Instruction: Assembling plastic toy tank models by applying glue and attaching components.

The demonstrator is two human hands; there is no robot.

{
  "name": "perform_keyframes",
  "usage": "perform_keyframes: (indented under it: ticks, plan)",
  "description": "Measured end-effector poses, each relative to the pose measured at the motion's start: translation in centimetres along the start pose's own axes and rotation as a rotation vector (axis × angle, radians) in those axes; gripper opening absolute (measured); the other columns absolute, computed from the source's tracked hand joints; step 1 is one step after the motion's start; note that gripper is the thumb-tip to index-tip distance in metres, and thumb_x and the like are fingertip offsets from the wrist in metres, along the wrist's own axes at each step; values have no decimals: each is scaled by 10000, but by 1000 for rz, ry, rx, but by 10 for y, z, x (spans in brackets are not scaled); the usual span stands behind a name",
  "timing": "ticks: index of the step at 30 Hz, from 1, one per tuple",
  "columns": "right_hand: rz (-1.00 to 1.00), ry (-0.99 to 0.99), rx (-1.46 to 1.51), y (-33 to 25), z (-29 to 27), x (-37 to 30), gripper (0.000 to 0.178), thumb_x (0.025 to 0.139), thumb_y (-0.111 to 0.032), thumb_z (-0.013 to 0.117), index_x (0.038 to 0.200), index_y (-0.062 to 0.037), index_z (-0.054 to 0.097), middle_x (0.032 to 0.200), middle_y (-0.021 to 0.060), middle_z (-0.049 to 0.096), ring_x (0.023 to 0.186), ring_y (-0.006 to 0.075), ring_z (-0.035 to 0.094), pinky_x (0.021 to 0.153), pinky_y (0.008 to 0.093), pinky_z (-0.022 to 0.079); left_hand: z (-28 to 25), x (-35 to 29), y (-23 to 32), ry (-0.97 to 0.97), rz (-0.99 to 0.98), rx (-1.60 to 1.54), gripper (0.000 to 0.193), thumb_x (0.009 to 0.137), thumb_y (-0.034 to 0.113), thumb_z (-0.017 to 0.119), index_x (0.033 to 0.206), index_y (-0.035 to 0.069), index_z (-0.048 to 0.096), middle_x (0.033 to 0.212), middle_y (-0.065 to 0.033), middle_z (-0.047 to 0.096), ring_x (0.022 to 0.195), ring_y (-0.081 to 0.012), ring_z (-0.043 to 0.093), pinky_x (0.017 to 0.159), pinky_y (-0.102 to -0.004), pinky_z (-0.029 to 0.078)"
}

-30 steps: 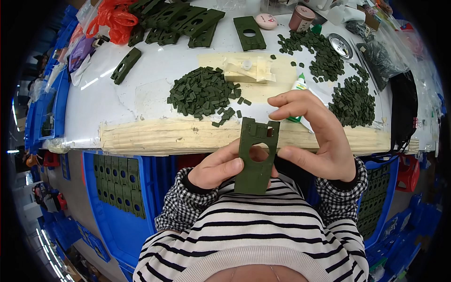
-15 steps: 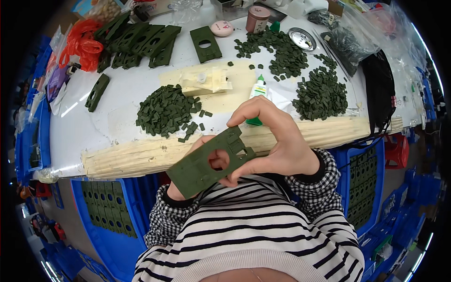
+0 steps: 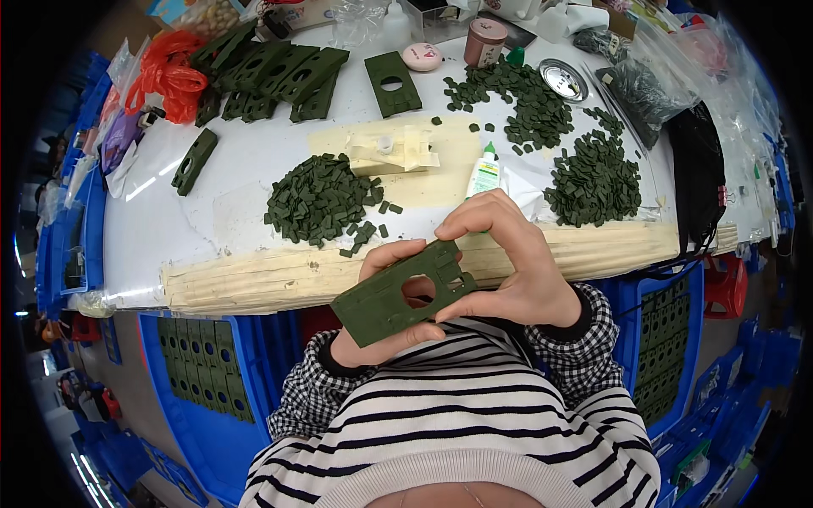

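A dark green plastic model hull plate (image 3: 381, 302) with a round hole lies tilted in front of my striped top. My left hand (image 3: 364, 349) grips it by the left part, thumb along the lower edge and fingers behind the upper edge. At its right end, my right hand (image 3: 535, 275) curves round it, index fingertip at the upper corner and thumb at the lower edge. Beyond the hands are a heap of small green pieces (image 3: 318, 201) and a white glue bottle (image 3: 484, 173) with a green tip, partly hidden by my right hand.
A taped block (image 3: 394, 152) stands mid-table. More small pieces (image 3: 595, 179) are heaped at right. Similar hull plates (image 3: 288, 72) are stacked back left beside a red bag (image 3: 169, 80). Blue crates of plates (image 3: 199, 440) sit below the wooden table edge (image 3: 246, 282).
The plate has turned slightly flatter. My left thumb now shows along its lower edge, and the left fingers show above it. The whole view has shifted, with the table appearing farther right.
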State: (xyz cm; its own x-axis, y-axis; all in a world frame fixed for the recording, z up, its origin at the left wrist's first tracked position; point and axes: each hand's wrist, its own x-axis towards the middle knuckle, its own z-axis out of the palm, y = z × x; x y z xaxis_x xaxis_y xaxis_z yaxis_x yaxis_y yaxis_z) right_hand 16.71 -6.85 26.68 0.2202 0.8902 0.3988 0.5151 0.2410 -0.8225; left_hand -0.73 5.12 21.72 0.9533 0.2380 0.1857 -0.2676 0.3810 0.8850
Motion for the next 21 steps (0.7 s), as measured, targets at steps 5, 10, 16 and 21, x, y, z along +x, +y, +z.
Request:
perform_keyframes:
  ticks: [5,10,16,21]
  plan:
    - [-20,12,-19,1,3,-1,585,632,-242,861,1097,-48,562,1057,67,575,988,266,508,882,363,411,-4,-3,-5,14,30,41,789,800,64,773,1406,77,268,1397,-189,425,1138,-229,581,880,-316,531]
    - [-33,33,-73,-6,-7,-2,607,651,-273,863,1115,-38,550,1067,80,567,1010,271,502,894,368,407,3,5,6,48,14,-22,794,796,143,788,1407,72,286,1493,-190,273,1243,-258,508,962,-386,521]
    - [167,388,-618,12,-71,-13,184,770,-112,748,886,-5,653,812,92,629,795,238,561,731,335,440,-3,-8,15,250,-64,60,940,699,375,857,1391,46,311,1408,-201,421,1263,-343,482,953,-471,531]
    - [316,225,-901,28,-105,-10,78,773,-81,717,778,-23,666,724,78,632,759,262,533,703,372,439,0,-4,13,227,-45,7,889,687,351,869,1332,54,333,1383,-218,450,1241,-346,508,941,-466,540]
